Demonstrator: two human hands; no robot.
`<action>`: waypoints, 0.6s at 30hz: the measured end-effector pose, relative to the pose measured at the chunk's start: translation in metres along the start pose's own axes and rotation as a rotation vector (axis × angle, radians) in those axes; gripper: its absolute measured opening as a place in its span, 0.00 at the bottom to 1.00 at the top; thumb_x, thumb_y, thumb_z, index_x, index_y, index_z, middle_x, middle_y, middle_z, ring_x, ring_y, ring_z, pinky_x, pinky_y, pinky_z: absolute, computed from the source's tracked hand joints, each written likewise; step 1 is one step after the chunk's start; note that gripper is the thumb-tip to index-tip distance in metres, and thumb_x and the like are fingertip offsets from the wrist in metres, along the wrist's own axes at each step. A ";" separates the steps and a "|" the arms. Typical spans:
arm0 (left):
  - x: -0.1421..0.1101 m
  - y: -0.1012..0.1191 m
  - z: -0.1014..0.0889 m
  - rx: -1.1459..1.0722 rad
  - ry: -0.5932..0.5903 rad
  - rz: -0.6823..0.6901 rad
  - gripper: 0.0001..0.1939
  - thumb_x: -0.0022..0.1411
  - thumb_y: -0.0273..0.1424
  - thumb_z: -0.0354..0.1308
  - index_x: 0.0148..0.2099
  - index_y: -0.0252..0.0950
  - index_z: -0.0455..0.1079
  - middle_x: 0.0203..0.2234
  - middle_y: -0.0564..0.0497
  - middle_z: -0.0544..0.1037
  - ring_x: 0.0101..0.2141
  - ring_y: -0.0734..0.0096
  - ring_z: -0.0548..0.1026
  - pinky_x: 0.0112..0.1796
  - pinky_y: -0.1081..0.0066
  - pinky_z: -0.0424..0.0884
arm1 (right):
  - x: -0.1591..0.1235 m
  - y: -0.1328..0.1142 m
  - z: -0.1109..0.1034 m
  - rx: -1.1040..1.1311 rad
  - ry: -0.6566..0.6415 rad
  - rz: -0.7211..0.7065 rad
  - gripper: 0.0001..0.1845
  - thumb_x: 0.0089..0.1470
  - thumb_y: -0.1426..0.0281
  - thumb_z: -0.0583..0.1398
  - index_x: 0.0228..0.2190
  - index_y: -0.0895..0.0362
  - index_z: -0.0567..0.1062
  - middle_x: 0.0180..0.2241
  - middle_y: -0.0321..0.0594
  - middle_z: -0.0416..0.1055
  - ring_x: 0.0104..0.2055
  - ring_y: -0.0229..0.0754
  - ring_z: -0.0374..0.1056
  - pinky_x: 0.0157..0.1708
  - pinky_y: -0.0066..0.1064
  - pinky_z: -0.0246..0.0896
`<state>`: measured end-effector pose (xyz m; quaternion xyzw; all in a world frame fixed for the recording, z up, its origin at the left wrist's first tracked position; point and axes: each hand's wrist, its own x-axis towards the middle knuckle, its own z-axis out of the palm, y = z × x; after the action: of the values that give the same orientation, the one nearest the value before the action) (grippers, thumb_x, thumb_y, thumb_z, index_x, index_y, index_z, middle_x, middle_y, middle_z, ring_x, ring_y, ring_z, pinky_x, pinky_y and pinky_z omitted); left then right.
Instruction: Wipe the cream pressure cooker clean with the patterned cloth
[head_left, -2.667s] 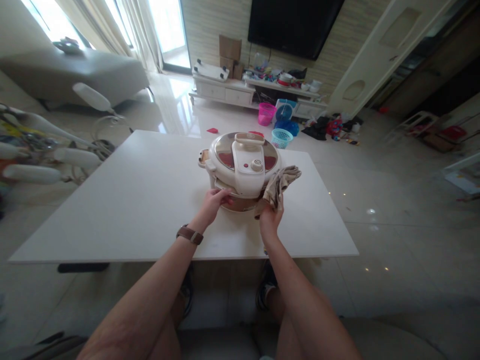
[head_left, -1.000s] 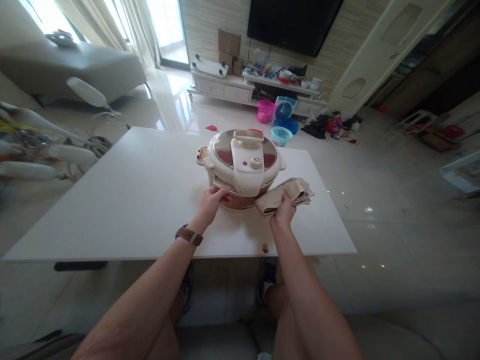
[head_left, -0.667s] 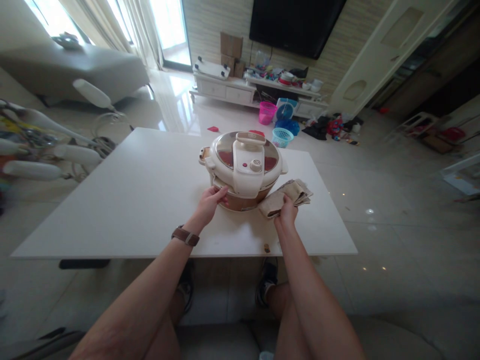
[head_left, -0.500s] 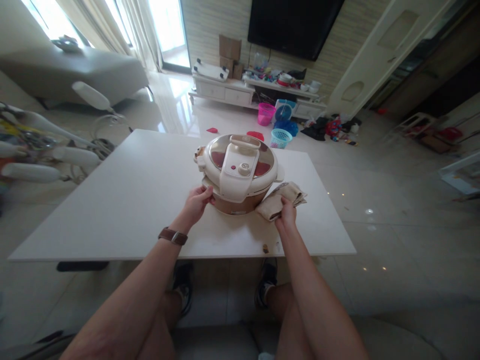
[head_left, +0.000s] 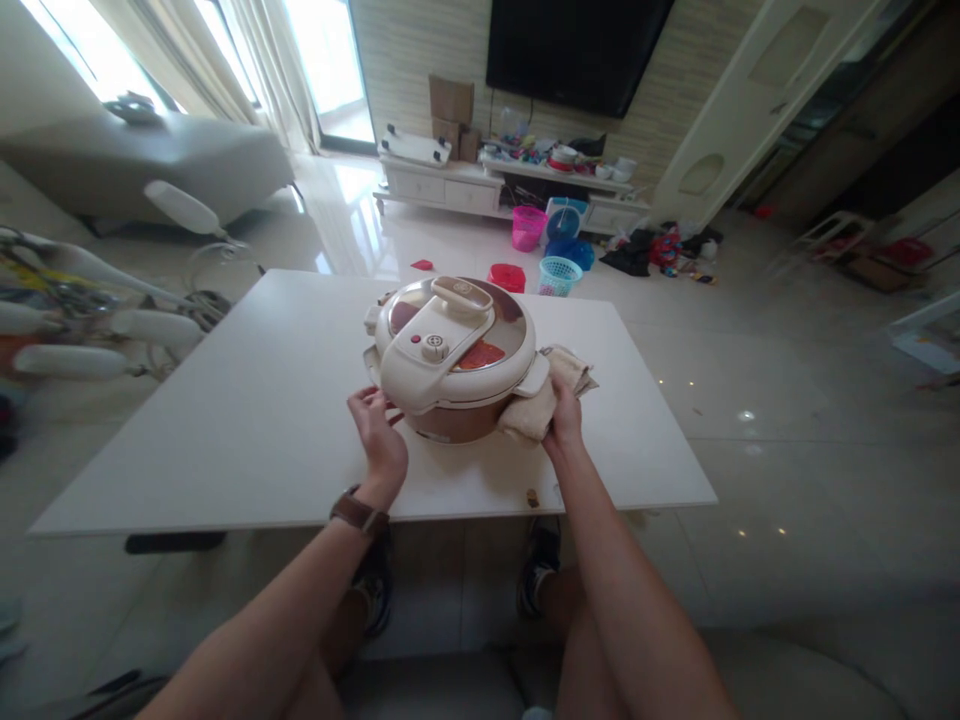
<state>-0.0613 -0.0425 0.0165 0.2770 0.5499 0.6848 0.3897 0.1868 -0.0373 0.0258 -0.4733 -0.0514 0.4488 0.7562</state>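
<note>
A cream and brown electric pressure cooker (head_left: 469, 420) stands on the white table (head_left: 225, 420). Its lid, with a handle on top, a red button and a round knob, covers it. My left hand (head_left: 381, 440), a brown watch on its wrist, is at the cooker's front left with bent fingers against the rim; the fingertips are partly hidden. My right hand (head_left: 564, 415) grips a folded beige cloth (head_left: 531, 412) against the cooker's right side, below a side handle.
Small brown bits (head_left: 532, 497) lie near the table's front edge. Beyond the table are a red stool-like item (head_left: 507, 278), a light-blue basket (head_left: 559, 275) and a pink basket (head_left: 529, 228) on the floor. White padded equipment arms (head_left: 71, 361) stand at the left.
The cooker has turned clockwise as seen from above, its front panel swinging left. My left hand has moved slightly left and nearer; the cloth in my right hand has shifted left against the cooker.
</note>
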 end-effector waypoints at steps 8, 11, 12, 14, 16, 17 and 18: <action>-0.055 -0.018 0.006 0.090 -0.158 0.231 0.34 0.60 0.43 0.68 0.63 0.41 0.61 0.61 0.40 0.66 0.62 0.57 0.68 0.61 0.59 0.69 | -0.001 -0.002 0.009 -0.076 -0.131 -0.035 0.26 0.37 0.70 0.74 0.43 0.57 0.81 0.41 0.37 0.84 0.40 0.43 0.80 0.37 0.32 0.80; -0.051 -0.010 0.006 0.100 -0.132 0.184 0.35 0.56 0.43 0.73 0.60 0.40 0.64 0.59 0.41 0.69 0.60 0.57 0.70 0.57 0.61 0.73 | 0.001 -0.001 0.010 -0.077 -0.123 -0.024 0.24 0.38 0.71 0.73 0.41 0.57 0.81 0.40 0.36 0.84 0.39 0.43 0.80 0.37 0.32 0.80; -0.049 -0.007 0.005 0.099 -0.121 0.168 0.34 0.56 0.44 0.73 0.59 0.39 0.66 0.58 0.41 0.71 0.59 0.57 0.71 0.56 0.61 0.74 | 0.001 0.000 0.011 -0.077 -0.109 -0.033 0.24 0.38 0.71 0.73 0.41 0.58 0.81 0.39 0.36 0.84 0.39 0.43 0.79 0.37 0.32 0.80; -0.046 -0.002 0.005 0.112 -0.097 0.156 0.30 0.57 0.44 0.72 0.55 0.37 0.68 0.54 0.41 0.73 0.56 0.58 0.73 0.54 0.62 0.75 | 0.001 0.001 0.012 -0.070 -0.069 -0.051 0.23 0.37 0.71 0.73 0.40 0.58 0.81 0.38 0.37 0.83 0.38 0.43 0.79 0.37 0.32 0.80; -0.044 0.000 0.004 0.144 -0.072 0.169 0.27 0.58 0.45 0.71 0.52 0.36 0.70 0.50 0.42 0.75 0.54 0.58 0.74 0.56 0.60 0.73 | 0.000 0.002 0.014 -0.063 -0.030 -0.063 0.24 0.37 0.72 0.73 0.40 0.59 0.81 0.37 0.36 0.83 0.37 0.43 0.79 0.37 0.32 0.80; -0.043 0.000 0.004 0.159 -0.063 0.179 0.26 0.59 0.45 0.71 0.51 0.36 0.70 0.49 0.43 0.76 0.53 0.58 0.74 0.58 0.58 0.71 | -0.001 0.003 0.015 -0.061 -0.012 -0.067 0.24 0.36 0.72 0.73 0.40 0.58 0.81 0.37 0.36 0.83 0.37 0.42 0.79 0.37 0.32 0.80; -0.042 0.000 0.004 0.168 -0.058 0.185 0.26 0.59 0.45 0.71 0.51 0.36 0.70 0.48 0.43 0.76 0.53 0.58 0.75 0.59 0.57 0.70 | -0.002 0.003 0.016 -0.060 0.005 -0.069 0.24 0.37 0.72 0.73 0.40 0.58 0.81 0.36 0.35 0.83 0.37 0.42 0.79 0.37 0.32 0.80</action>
<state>-0.0358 -0.0755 0.0191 0.3781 0.5657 0.6612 0.3160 0.1751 -0.0275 0.0327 -0.4948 -0.0789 0.4196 0.7568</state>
